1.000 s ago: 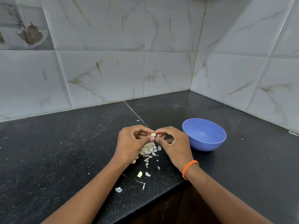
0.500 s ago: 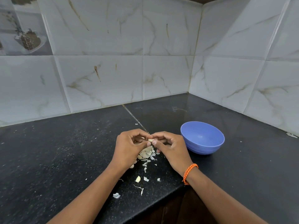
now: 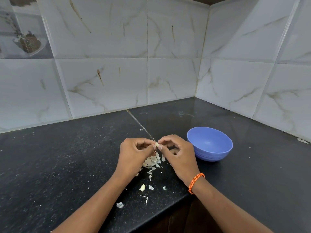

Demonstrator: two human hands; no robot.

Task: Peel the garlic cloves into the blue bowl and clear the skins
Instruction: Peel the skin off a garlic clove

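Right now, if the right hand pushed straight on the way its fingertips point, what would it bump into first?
Probably the left hand: the right hand points leftward across the garlic clove both pinch, so the clove, then those fingers.

Two bare forearms reach in from the lower edge of the frame, with no sleeves visible on either. The right wrist carries a braided orange thread band, flecked with darker strands and wrapped snugly just below the right hand. The left hand and its wrist wear nothing. Fingernails are short and unpainted.
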